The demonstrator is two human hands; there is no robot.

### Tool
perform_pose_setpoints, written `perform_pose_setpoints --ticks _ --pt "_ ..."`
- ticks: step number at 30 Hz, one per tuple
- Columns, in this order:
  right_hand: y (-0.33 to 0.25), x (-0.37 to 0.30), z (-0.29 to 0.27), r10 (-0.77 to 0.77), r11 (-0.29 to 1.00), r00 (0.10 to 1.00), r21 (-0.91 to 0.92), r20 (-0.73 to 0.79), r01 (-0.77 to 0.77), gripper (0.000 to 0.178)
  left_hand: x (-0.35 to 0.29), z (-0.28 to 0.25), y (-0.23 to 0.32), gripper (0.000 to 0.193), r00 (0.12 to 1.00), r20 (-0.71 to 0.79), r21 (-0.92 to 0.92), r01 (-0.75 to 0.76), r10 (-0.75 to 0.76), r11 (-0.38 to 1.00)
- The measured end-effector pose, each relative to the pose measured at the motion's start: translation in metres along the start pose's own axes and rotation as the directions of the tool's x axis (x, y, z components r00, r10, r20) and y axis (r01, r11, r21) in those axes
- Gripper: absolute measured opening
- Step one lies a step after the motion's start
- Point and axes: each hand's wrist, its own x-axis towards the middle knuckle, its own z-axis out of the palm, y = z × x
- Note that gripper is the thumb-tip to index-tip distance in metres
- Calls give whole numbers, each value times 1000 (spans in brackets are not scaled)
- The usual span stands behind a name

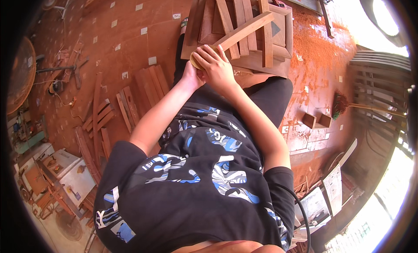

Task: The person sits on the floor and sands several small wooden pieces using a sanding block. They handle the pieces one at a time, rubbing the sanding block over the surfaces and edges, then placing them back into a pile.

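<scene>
My hands meet in front of my knees, at the near end of a light-brown wooden slat (246,29). Between them is a yellow-tan piece of sandpaper (194,63) with a rounded edge. My right hand (214,68) lies over it, its fingers bent across the top. From below, my left hand (194,77) grips the same piece; most of its fingers are hidden. Whether the slat's end is also inside the grip, I cannot tell. The slat rests slantwise across several other slats (224,22), which lie on a framed wooden panel (283,33).
Stacked boards (150,85) lie on the tiled floor to my left, near a large round fan (21,74). Orange sawdust (320,40) covers the floor at right. A small open wooden box (317,120) and a broom (342,104) are there too, beside a slatted wooden piece (379,79).
</scene>
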Motion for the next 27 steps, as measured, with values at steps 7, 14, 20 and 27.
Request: perform_pose_setpoints --ticks 7,14,20,27 --pt "115 23 -42 65 950 972 -283 -224 -129 44 16 -17 7 55 988 104 68 105 -111 992" --pt "62 18 -26 12 995 979 -98 -204 -33 43 12 -20 1 53 989 77 5 128 -128 992" --pt "42 -12 -16 -26 999 1000 -48 -11 26 57 6 -9 0 50 997 -38 -8 70 -70 998" --pt "143 9 -51 213 933 874 -174 -437 -314 50 4 -12 3 54 998 -2 55 64 -64 996"
